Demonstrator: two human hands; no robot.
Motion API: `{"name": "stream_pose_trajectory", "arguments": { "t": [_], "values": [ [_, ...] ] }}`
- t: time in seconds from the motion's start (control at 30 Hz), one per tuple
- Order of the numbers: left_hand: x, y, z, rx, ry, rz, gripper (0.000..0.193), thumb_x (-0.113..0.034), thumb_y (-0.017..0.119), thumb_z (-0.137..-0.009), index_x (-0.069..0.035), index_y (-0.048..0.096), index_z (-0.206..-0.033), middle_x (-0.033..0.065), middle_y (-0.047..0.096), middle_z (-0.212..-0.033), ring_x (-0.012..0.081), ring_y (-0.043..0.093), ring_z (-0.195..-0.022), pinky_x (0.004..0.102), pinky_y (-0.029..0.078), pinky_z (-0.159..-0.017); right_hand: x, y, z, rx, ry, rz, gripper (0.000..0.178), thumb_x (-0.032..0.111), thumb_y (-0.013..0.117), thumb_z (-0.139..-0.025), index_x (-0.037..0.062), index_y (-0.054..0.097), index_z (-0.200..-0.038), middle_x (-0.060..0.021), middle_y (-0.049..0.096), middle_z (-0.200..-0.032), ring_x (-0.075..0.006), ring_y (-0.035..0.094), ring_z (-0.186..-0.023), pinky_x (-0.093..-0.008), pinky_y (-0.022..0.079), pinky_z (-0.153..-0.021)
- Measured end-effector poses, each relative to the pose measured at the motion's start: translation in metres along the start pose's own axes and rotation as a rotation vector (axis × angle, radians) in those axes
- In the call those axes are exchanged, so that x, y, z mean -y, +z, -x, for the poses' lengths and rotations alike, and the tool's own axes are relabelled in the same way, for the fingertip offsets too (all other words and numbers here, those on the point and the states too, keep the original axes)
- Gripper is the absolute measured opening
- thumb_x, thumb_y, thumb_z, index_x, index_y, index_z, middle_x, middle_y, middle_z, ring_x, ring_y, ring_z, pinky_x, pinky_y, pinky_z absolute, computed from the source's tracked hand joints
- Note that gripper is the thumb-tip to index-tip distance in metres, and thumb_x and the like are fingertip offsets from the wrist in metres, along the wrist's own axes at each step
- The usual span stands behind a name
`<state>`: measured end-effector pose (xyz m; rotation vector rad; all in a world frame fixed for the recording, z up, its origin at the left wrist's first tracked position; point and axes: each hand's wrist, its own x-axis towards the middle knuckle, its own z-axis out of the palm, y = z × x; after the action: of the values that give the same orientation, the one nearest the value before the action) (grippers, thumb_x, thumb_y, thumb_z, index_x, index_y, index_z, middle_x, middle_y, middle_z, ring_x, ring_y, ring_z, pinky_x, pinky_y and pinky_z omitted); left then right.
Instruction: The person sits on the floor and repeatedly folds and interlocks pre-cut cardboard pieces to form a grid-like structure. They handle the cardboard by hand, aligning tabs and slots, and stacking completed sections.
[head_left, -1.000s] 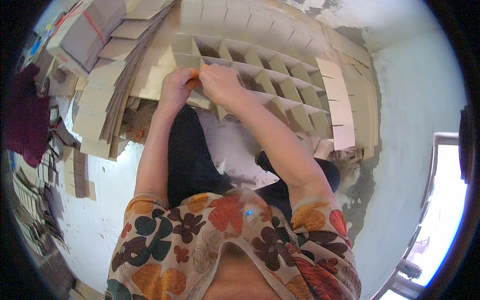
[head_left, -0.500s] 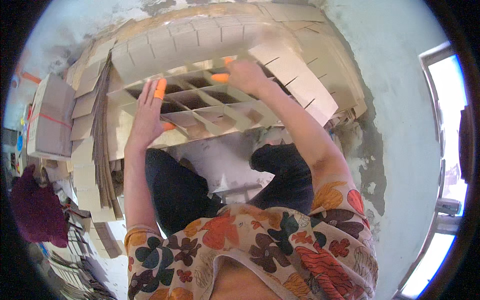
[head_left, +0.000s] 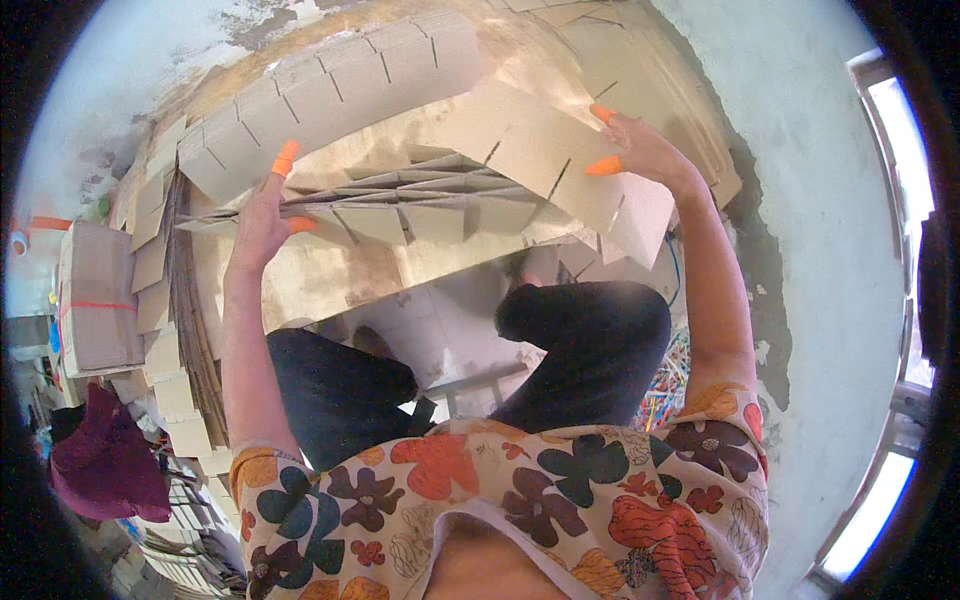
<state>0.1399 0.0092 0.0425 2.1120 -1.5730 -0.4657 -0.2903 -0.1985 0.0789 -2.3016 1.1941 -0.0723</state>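
Note:
A folded-flat cardboard divider grid (head_left: pixel 440 190) of interlocked slotted strips lies on the tan work surface (head_left: pixel 365 275) in front of me. My left hand (head_left: pixel 260 220) is closed round its left end, thumb on the near side and fingers on the far side. My right hand (head_left: pixel 645 155) is open over the slotted cardboard sheets (head_left: pixel 560 175) at the divider's right end, thumb and forefinger apart. Orange finger covers show on both hands. Whether the right fingertips touch the sheets is unclear.
A row of slotted cardboard strips (head_left: pixel 340 85) stands along the far side. More flat cardboard (head_left: pixel 660 90) lies at the far right. Stacked cardboard (head_left: pixel 165 300) edges the left, beside a closed carton (head_left: pixel 100 305) and a maroon cloth (head_left: pixel 110 455). A wall (head_left: pixel 820 220) rises at right.
The divider grid has gone from spread open to folded nearly flat. My right hand has left it and moved right. My left hand has shifted slightly left and nearer.

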Motion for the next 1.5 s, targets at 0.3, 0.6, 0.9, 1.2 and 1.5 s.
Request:
{"name": "stream_pose_trajectory", "arguments": {
  "t": [0.3, 0.6, 0.9, 1.2, 1.5],
  "values": [
    [-0.01, -0.036, 0.058, 0.006, 0.472, -0.484, 0.022, -0.011, 0.072, -0.064, -0.005, 0.051, -0.069, 0.0094, 0.055, -0.075, 0.0287, 0.054, -0.074, 0.0403, 0.046, -0.064, -0.047, -0.041, 0.034, -0.611, 0.249, -0.464, 0.022, 0.027, 0.068, -0.074, 0.0069, 0.062, -0.081, 0.001, 0.057, -0.074, -0.0133, 0.051, -0.069, -0.0293, 0.04, -0.061],
    [0.041, -0.129, 0.162, -0.763, 0.049, -0.911, 0.021, -0.006, 0.064, -0.073, -0.002, 0.054, -0.091, 0.0124, 0.057, -0.091, 0.0283, 0.055, -0.087, 0.0367, 0.048, -0.071, -0.066, -0.017, 0.024, -0.8, 0.32, -1.095, 0.039, 0.02, 0.061, -0.084, -0.0017, 0.053, -0.116, -0.0092, 0.06, -0.103, -0.0188, 0.058, -0.089, -0.0303, 0.047, -0.079],
    [0.141, -0.116, 0.133, -0.423, -0.472, -1.003, 0.064, -0.045, 0.068, -0.074, 0.003, 0.051, -0.114, 0.0182, 0.056, -0.114, 0.0311, 0.055, -0.103, 0.0359, 0.049, -0.076, 0.077, 0.041, -0.021, -0.531, -0.139, -1.149, 0.047, 0.004, 0.05, -0.079, -0.0098, 0.046, -0.124, -0.0153, 0.059, -0.103, -0.0205, 0.059, -0.093, -0.0317, 0.05, -0.082],
    [-0.037, 0.033, 0.026, -0.165, -0.269, 1.135, 0.023, -0.012, 0.06, -0.084, 0.005, 0.061, -0.099, 0.0149, 0.064, -0.097, 0.0155, 0.063, -0.084, 0.0233, 0.051, -0.066, 0.173, 0.116, -0.03, -0.277, -0.202, -0.718, 0.056, 0.004, 0.072, -0.073, 0.0017, 0.052, -0.125, 0.0066, 0.045, -0.07, -0.0042, 0.038, -0.059, -0.0187, 0.04, -0.056],
    [-0.048, 0.046, -0.09, -0.196, -0.184, 1.164, 0.031, -0.014, 0.059, -0.084, 0.005, 0.053, -0.108, 0.0143, 0.062, -0.099, 0.0208, 0.062, -0.086, 0.0305, 0.05, -0.076, 0.135, 0.098, -0.038, -0.468, -0.206, -0.797, 0.062, 0.002, 0.072, -0.072, 0.0052, 0.047, -0.129, -0.0017, 0.054, -0.064, -0.0077, 0.038, -0.054, -0.0231, 0.039, -0.051]
  ]
}}
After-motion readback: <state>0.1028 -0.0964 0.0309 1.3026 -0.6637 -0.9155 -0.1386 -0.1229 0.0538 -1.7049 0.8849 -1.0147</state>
